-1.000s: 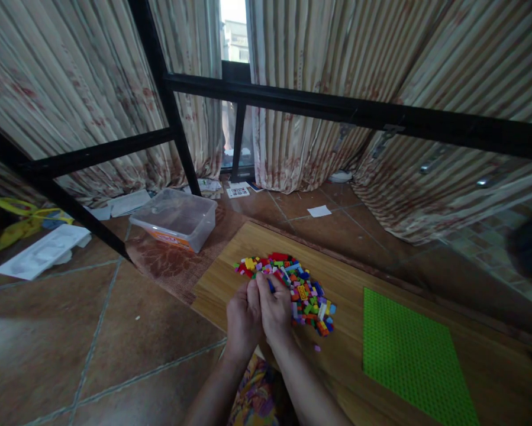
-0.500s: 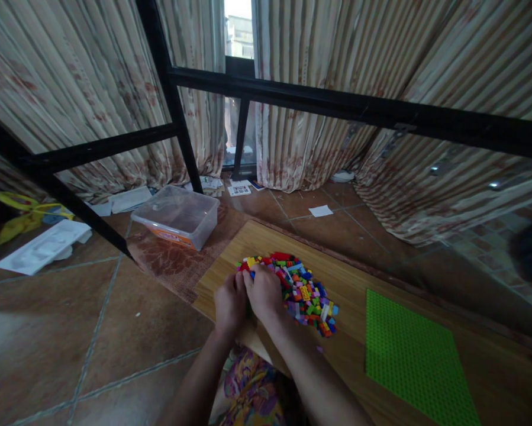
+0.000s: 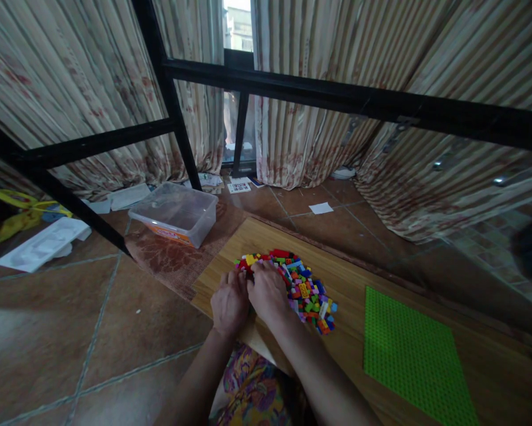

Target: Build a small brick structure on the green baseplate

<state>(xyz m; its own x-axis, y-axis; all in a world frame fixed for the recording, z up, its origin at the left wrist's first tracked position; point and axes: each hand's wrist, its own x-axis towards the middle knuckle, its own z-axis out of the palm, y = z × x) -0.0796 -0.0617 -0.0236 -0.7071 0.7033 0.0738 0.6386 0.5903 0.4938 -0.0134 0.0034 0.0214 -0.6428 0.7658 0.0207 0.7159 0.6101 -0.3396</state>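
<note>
A heap of small coloured bricks (image 3: 308,290) lies on a wooden board (image 3: 358,278) on the floor. My left hand (image 3: 228,303) and my right hand (image 3: 269,292) rest side by side, backs up, at the near-left edge of the heap. Their fingertips reach into the bricks and are hidden by the hands themselves, so any brick held cannot be seen. A green studded baseplate (image 3: 414,355) lies flat on the board to the right, apart from the heap and from both hands.
A clear plastic box (image 3: 176,213) stands on a brown mat (image 3: 172,260) left of the board. Black metal frame bars (image 3: 337,97) cross overhead. Striped curtains hang behind. Papers and a white tray (image 3: 44,245) lie on the tiled floor at left.
Both hands have dropped from being raised and pressed together above the heap to lying low against its left edge. The view has shifted slightly.
</note>
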